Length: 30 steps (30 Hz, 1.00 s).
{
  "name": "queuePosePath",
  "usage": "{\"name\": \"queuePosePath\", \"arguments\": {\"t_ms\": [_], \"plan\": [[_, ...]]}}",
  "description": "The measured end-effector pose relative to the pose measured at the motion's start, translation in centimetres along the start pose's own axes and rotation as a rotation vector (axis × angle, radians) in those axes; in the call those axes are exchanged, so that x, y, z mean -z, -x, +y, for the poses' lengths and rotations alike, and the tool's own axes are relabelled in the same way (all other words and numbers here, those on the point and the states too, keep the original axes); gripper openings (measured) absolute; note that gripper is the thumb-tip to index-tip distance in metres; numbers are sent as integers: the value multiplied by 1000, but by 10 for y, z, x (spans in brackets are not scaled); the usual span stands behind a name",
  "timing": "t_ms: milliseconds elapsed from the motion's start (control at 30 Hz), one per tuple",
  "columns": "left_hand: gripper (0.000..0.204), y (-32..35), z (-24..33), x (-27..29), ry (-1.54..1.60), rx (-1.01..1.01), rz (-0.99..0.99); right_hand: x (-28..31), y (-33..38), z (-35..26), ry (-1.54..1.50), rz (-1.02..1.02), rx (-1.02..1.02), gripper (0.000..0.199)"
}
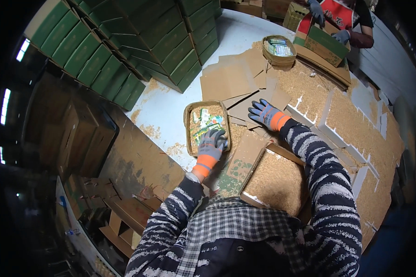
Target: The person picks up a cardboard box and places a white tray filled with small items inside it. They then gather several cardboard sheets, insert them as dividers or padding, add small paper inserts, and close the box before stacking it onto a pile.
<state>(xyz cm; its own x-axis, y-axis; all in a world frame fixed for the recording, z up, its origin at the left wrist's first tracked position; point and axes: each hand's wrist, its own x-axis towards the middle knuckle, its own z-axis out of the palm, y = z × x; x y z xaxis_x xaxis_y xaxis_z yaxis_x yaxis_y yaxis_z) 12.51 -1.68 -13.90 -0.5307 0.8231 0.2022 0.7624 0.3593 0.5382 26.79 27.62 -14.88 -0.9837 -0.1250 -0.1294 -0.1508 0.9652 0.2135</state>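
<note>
My left hand (211, 147), in a grey and orange glove, reaches over the near rim of a tan basket (187, 124). Its fingers are curled down at several small green, yellow and white packets (204, 121) lying on grain-like bits; what the fingers hold is hidden. My right hand (265, 114), gloved alike, lies open with fingers stretched over flat cardboard sheets (245, 110). Close to my body stands an open box (275, 180) full of tan, grain-like material, its printed flap (240, 161) folded out to the left.
Green boxes (171, 60) rise in stacks at the far left. Another basket of packets (278, 48) stands farther back. A co-worker in a red apron (337, 14) handles a green box (326, 45) at the far right. Filled boxes with white edges (337, 131) cover the right side.
</note>
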Motion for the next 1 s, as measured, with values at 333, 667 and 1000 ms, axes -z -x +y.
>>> {"name": "queuePosePath", "arguments": {"t_ms": [333, 667, 1000], "plan": [[24, -45, -36, -3, -341, -11, -489, 72, 72, 0, -263, -36, -183, 27], [13, -6, -42, 10, 573, 201, -38, 57, 51, -8, 38, 80, -85, 38], [11, 68, -34, 68, 852, 429, -54, -14, -2, -6, 28, 59, 92, 22]]}}
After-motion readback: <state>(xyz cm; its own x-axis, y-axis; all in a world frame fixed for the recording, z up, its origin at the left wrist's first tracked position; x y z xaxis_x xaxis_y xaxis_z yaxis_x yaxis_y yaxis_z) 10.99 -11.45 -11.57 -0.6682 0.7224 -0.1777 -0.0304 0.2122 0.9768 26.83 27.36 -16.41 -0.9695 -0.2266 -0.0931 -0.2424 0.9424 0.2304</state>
